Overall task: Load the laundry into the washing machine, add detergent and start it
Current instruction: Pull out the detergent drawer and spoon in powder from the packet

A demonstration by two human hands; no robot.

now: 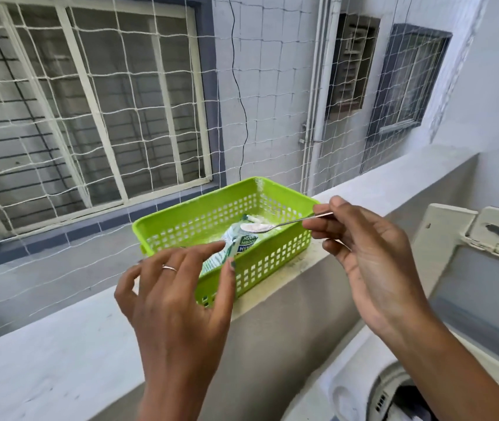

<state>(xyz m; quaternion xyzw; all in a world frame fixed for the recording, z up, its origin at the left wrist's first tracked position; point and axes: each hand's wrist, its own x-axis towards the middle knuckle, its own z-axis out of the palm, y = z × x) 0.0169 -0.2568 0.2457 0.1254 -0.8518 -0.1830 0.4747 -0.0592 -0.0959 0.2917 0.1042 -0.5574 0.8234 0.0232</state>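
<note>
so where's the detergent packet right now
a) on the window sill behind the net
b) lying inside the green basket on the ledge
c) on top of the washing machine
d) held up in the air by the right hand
b: the detergent packet lies inside the green basket on the ledge, pinched by the left hand, while the right hand holds the spoon of powder above it.
</note>
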